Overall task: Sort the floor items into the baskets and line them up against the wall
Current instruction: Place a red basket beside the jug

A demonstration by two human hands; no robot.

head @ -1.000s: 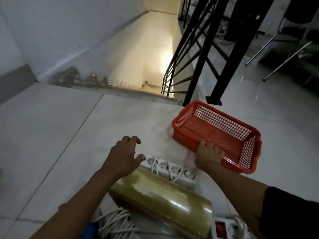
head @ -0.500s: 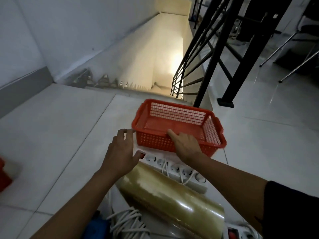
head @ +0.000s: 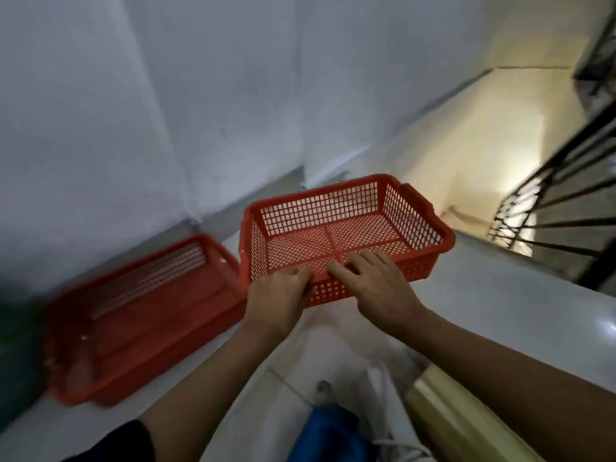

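Both hands grip the near long rim of a red mesh basket [head: 346, 228]. The left hand [head: 278, 296] is closed over the rim near its left corner, fingers curled over the top edge. The right hand [head: 376, 285] clasps the same rim just beside it, fingers [head: 336, 270] reaching over into the interior. The two hands are near each other but apart.

The basket held is empty; its lattice bottom and walls show clear through. It sits tilted in view, its far side toward the white wall [head: 200, 111]. Whether its base rests on the floor [head: 500, 295] or is lifted cannot be told.

A second red basket [head: 143, 315] lies to the left on the floor, close along the foot of the wall, its right end just beside the held basket's left end. It is blurred; no contents can be made out.

Below the forearms, at the lower edge: a yellowish roll of clear film [head: 460, 418], a blue object [head: 326, 431], and white cable [head: 400, 445], all partly cut off. At far right, a black stair railing [head: 550, 201] above a lit stairwell.
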